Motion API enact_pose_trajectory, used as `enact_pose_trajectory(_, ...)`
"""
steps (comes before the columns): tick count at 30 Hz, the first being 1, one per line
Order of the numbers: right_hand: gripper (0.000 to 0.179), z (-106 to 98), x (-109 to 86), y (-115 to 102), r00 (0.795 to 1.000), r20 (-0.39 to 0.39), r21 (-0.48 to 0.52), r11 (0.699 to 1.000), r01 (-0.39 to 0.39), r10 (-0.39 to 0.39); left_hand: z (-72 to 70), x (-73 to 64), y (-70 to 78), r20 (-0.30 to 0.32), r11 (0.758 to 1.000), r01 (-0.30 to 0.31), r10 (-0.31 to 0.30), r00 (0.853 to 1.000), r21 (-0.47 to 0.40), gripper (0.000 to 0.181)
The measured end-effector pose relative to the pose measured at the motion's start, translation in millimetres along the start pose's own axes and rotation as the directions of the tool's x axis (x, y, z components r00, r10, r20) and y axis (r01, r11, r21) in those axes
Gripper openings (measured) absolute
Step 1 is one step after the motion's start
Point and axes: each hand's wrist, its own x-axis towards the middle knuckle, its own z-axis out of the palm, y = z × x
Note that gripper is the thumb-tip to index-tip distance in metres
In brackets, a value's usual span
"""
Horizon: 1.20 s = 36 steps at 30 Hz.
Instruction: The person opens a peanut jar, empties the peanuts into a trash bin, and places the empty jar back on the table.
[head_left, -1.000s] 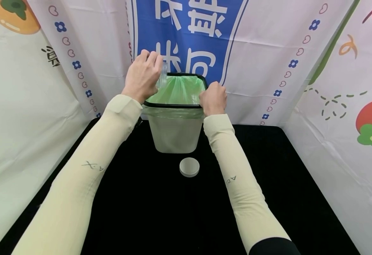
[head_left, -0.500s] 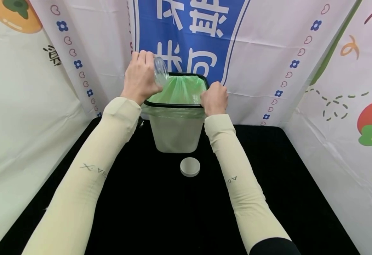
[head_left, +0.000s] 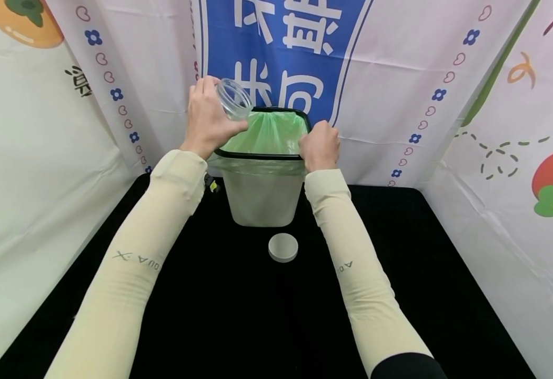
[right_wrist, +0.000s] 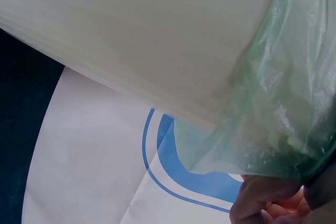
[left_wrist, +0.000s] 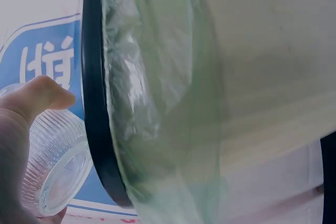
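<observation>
My left hand [head_left: 210, 113] grips a clear glass jar [head_left: 235, 100] just above the left rim of the bin. The jar is tilted, its round mouth facing up toward the head view; no contents can be made out in it. In the left wrist view the ribbed side and base of the jar [left_wrist: 58, 169] show beside the thumb. My right hand [head_left: 320, 146] holds the black rim of the waste bin [head_left: 263, 197] at the right, fingers curled. A green bag [head_left: 276, 131] lines the bin and folds over its edge. The bin's floor is hidden.
A round white lid [head_left: 283, 247] lies on the black tabletop [head_left: 238, 310] in front of the bin. Left of the bin, partly behind the sleeve, is a small dark thing with a yellow-green spot [head_left: 213, 186]. Printed cloth walls [head_left: 380, 105] enclose the table.
My left hand has rotated, turning the jar from mostly hidden behind the fingers to mouth up in plain view. The right hand keeps its hold on the rim.
</observation>
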Motion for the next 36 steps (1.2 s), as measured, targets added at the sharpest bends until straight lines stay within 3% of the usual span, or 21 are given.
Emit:
enact_pose_trajectory(7,0.017,0,-0.3,0,1.0,0.003,-0.009,1.0,0.001,-0.001,1.9,-4.3,-1.4,-0.024,0.983,0.106,-0.111,0.994,-0.147,0.088)
enact_pose_trajectory(12,0.016,0,-0.7,0,1.0,0.008,-0.008,1.0,-0.001,0.001,0.6,-7.4,-3.4,-0.029,0.942,0.181,-0.198,0.98,-0.284,0.09)
enact_pose_trajectory(17,0.017,0,-0.6,0,1.0,0.012,-0.006,1.0,0.002,-0.002,-4.2,-11.7,-2.5,0.006,0.904,0.23,-0.244,0.97,-0.36,0.093)
enact_pose_trajectory(28,0.019,0,-1.2,0,1.0,0.016,-0.021,1.0,-0.001,0.001,-13.6,-27.5,8.0,0.051,0.873,0.259,-0.262,0.964,-0.413,0.088)
enact_pose_trajectory(36,0.021,0,-0.5,0,1.0,0.017,-0.006,1.0,-0.014,0.014,-12.9,-41.0,10.8,0.101,0.844,0.225,-0.202,0.974,-0.486,0.087)
